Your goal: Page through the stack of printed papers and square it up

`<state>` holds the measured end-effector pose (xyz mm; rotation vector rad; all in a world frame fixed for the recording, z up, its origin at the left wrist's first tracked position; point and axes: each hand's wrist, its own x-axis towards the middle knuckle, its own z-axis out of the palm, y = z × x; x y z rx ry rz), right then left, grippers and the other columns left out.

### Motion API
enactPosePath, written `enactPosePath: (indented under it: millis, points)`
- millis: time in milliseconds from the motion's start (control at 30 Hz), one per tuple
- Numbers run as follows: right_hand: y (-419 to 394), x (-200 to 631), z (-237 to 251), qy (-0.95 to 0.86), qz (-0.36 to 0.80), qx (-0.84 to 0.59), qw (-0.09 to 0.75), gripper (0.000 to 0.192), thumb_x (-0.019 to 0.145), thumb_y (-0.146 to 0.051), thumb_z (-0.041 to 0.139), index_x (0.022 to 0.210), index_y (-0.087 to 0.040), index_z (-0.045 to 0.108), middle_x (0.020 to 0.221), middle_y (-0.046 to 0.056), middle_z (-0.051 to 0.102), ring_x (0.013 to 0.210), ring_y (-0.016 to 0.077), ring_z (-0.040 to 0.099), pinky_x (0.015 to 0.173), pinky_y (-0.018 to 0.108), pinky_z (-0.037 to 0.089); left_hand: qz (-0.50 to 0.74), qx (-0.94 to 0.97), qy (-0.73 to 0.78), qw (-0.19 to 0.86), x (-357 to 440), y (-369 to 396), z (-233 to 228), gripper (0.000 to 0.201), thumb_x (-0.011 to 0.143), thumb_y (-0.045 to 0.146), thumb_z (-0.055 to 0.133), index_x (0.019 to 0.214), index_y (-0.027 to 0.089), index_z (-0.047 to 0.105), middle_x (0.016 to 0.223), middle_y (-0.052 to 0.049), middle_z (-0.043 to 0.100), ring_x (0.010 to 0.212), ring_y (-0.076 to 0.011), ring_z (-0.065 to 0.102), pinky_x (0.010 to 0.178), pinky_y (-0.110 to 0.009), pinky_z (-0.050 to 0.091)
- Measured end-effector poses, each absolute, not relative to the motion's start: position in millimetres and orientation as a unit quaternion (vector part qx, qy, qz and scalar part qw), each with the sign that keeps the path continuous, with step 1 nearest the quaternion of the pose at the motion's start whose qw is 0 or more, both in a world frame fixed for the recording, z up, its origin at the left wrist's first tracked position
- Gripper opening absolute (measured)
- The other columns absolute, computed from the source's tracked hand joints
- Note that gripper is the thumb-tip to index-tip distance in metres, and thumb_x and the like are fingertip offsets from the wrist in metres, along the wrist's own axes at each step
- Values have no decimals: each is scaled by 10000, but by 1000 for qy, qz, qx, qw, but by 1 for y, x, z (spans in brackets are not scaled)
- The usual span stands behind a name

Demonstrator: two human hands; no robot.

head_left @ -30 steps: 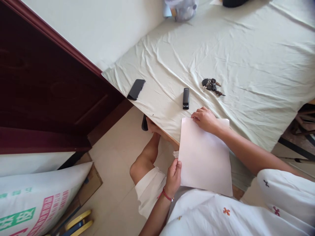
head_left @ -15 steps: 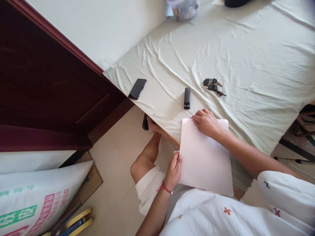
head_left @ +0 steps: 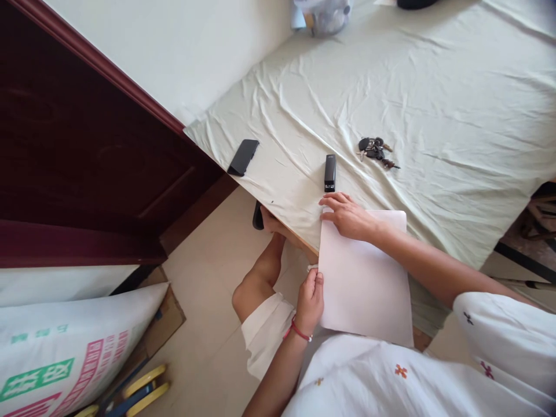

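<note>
White paper [head_left: 365, 284] lies across the near edge of the cloth-covered table, its lower part reaching out over my lap. My left hand [head_left: 310, 298], with a red cord bracelet at the wrist, pinches the paper's left edge. At the top left corner, my right hand [head_left: 350, 217] rests on the paper with fingers stretched out and apart. Just beyond those fingertips stands a black stapler [head_left: 330, 172], apart from the hand. Whether the paper is one sheet or several, I cannot tell.
A black phone [head_left: 243, 157] lies at the table's left edge. A bunch of keys [head_left: 377, 150] is right of the stapler. At the back stands a clear plastic container [head_left: 326, 17]. A printed white sack [head_left: 65, 341] is on the floor at the left.
My right hand has slid left along the paper's top edge to its left corner, and its fingers have spread. My left hand keeps its pinch on the left edge.
</note>
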<state>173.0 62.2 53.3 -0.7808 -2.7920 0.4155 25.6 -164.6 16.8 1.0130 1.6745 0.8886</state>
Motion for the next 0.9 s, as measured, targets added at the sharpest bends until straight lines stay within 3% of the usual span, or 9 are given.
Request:
enactPosePath:
  millis: [200,433,533,700,900]
  points:
    - [62,185,55,-928,170,-310,115,396,1028,-118,472,1253,-189,790,1474,167,632,1438,340,453,1114,507,389,363,397,703,465,28,-167,16,512,1033,681,428,992,209,623,842,-38,646,789,-198,588,785,-325,462]
    - [56,209,51,-891,132,-420,113,363,1073,-220,453,1167,-173,800,1258,168,709,1161,340,523,919,456,389,363,378,718,458,29,-173,10,575,1000,749,430,972,211,630,832,-46,654,829,-217,612,795,-336,483]
    - [52,211,50,-896,143,-406,107,347,1074,-218,462,1142,-180,800,1228,156,715,1147,327,528,880,440,375,370,361,721,461,29,-173,10,603,983,773,443,976,209,657,890,-69,692,877,-231,636,816,-344,508]
    - [50,204,51,-896,145,-406,104,318,1066,-191,484,1133,-173,794,1226,143,724,1152,323,535,886,434,376,383,353,711,472,25,-166,14,598,1002,736,460,1157,205,690,1181,-118,743,1084,-248,677,984,-363,525]
    - [46,202,50,-890,140,-420,113,338,1085,-208,455,1174,-185,780,1224,147,722,1127,323,546,881,440,383,402,321,680,522,27,-150,12,605,954,761,541,1092,188,675,1124,-117,754,1045,-247,697,947,-360,548]
